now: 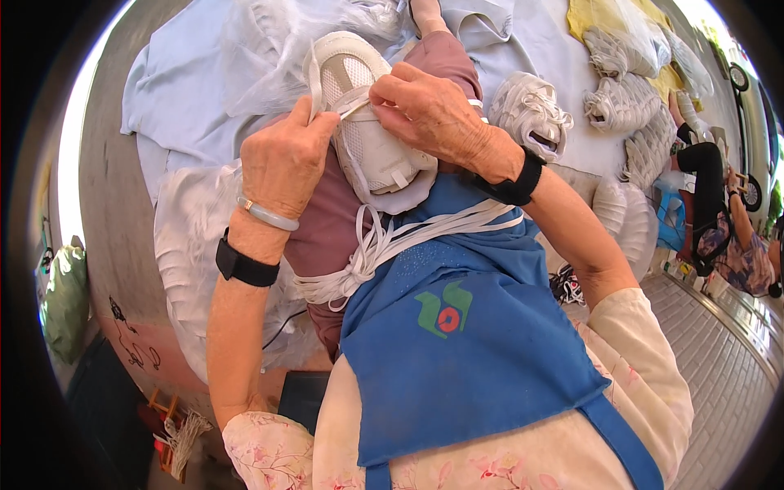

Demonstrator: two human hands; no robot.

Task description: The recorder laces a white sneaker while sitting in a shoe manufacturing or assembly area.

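A white sneaker (377, 155) rests on my lap, its toe pointing away from me. Over its upper runs a flat white shoelace (354, 106). My left hand (284, 155) pinches the lace between thumb and fingers at the shoe's left side. From the right, my right hand (431, 113) reaches across the upper with curled fingers, closed on the same lace; its fingertips are partly hidden. A knotted bundle of white laces (408, 238) lies across my lap on a blue apron (465, 351).
Another white sneaker (532, 114) sits at the far right on pale blue cloth (184, 77). Several bagged shoes (621, 102) lie beyond it. Clear plastic wrapping (273, 61) is spread at the back left. A person in dark trousers (706, 175) sits at the right.
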